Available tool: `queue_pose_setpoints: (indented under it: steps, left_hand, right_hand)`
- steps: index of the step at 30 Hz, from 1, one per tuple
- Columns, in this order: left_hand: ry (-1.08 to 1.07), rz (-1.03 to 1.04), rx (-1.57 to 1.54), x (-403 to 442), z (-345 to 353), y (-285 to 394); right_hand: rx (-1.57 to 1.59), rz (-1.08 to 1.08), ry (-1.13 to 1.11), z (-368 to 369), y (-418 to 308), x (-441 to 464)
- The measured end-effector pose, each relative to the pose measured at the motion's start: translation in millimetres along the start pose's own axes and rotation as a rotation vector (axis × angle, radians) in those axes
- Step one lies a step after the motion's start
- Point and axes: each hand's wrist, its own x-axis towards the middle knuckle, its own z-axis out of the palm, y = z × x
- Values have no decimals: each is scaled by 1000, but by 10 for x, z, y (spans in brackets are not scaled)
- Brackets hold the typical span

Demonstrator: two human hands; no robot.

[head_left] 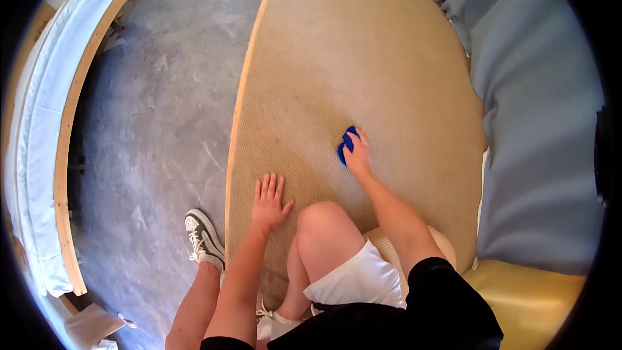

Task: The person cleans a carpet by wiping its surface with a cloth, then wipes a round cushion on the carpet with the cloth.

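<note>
My left hand (269, 203) lies flat with fingers spread on a tan woven surface (350, 45) that has a pale edge strip along its left side. Further forward and to the right, my right hand (360, 155) grips a bunched blue cloth (342, 150). The cloth touches the woven surface, and part of it is hidden under my fingers. My bent knee (327, 220) is between my two forearms.
A grey marbled floor (162, 110) runs along the left, where my sneaker (204, 236) rests. Beyond it stands a wood-framed bed (65, 175) with white bedding. Grey curtains (531, 136) hang on the right, above a yellow padded item (525, 298). A beige cushion (389, 246) is partly behind my leg.
</note>
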Motion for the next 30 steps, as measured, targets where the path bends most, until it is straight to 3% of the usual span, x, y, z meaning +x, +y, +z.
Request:
queue_pose_setpoints:
  steps: [2,3,7,13,16,20,22,24,30]
  left_hand:
    - [33,-15,19,27,3,19]
    - [28,-26,41,23,-12,38]
    - [57,-26,35,-4,-65,60]
    - [34,-24,21,26,-72,49]
    - [1,-25,6,34,-115,46]
    - [49,-37,-11,16,-88,50]
    - [57,-12,-38,23,-67,15]
    - [70,-19,-38,11,-60,-2]
    - [88,-14,-46,6,-29,10]
  right_hand:
    - [142,225,-1,78,-137,166]
    - [139,223,-7,165,-248,243]
    - [174,1,109,630,-825,349]
    - [432,-347,-229,1147,-2093,223]
    - [628,-318,-269,1165,-2362,153]
    - [515,-156,-9,785,-1952,379]
    - [478,74,98,675,-1441,540]
    - [246,216,368,690,-986,619]
    - [214,35,132,799,-1027,526]
